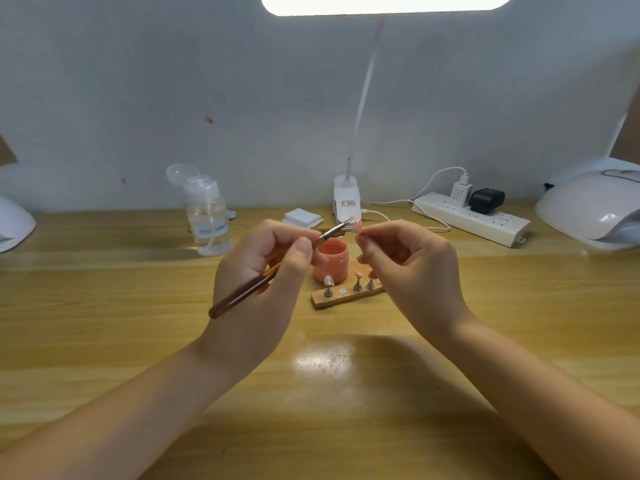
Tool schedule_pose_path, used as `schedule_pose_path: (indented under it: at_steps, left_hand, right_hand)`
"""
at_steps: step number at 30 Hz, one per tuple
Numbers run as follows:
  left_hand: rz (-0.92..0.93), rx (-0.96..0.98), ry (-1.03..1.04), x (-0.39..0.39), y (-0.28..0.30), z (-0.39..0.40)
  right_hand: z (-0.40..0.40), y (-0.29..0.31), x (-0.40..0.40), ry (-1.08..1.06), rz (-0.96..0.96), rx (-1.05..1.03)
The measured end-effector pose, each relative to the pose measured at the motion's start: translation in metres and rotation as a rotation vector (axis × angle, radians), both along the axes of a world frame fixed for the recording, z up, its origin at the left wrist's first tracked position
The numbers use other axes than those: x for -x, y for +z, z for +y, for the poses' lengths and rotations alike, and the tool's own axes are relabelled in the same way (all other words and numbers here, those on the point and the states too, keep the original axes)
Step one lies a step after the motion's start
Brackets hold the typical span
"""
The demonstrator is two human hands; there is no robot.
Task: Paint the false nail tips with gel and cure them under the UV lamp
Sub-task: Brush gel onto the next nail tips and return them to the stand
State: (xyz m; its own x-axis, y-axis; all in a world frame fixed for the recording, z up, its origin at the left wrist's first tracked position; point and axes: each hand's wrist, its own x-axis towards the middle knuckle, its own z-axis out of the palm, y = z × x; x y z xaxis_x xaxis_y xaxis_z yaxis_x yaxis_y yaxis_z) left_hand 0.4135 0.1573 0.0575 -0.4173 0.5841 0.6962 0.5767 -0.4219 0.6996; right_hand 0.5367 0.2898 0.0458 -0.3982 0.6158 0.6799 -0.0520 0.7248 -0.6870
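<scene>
My left hand [263,268] has its grip clamped on a brush [277,268], thumb and fingers curled round the brown handle, which slants down to the left past the palm. The metal end points up and right, its tip just touching a pink nail tip [358,226]. My right hand [412,268] pinches that nail tip between thumb and forefinger, held up above the counter [104,323], the other fingers loosely curled.

Below and between my hands stands an open pink jar [331,260], resting on the counter. Just in front of it lies a wooden strip [341,296] carrying small metal stands; two of them hold pink nail tips [356,273], one holds a pale tip, and part of the strip is hidden behind my right hand.

Farther back, a clear pump bottle [207,216] stands to the left with its cap flipped open. A white desk lamp [347,199] stands at the wall with a stack of white pads [302,218] beside it. A power strip [471,218] lies to the right, and the white curing lamp [592,209] sits at the far right edge.
</scene>
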Motion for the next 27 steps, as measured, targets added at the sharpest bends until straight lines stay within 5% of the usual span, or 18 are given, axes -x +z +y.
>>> schedule_pose_path:
  at_steps: [17, 27]
  left_hand:
    - [0.044, 0.069, -0.012, -0.0004, 0.001, -0.0013]
    - [-0.08, 0.05, -0.028, -0.0013, 0.0, 0.0037]
  right_hand:
    - [-0.0002, 0.003, -0.0007, -0.078, -0.037, -0.083]
    - [-0.0029, 0.0044, 0.0001, 0.018, -0.008, 0.085]
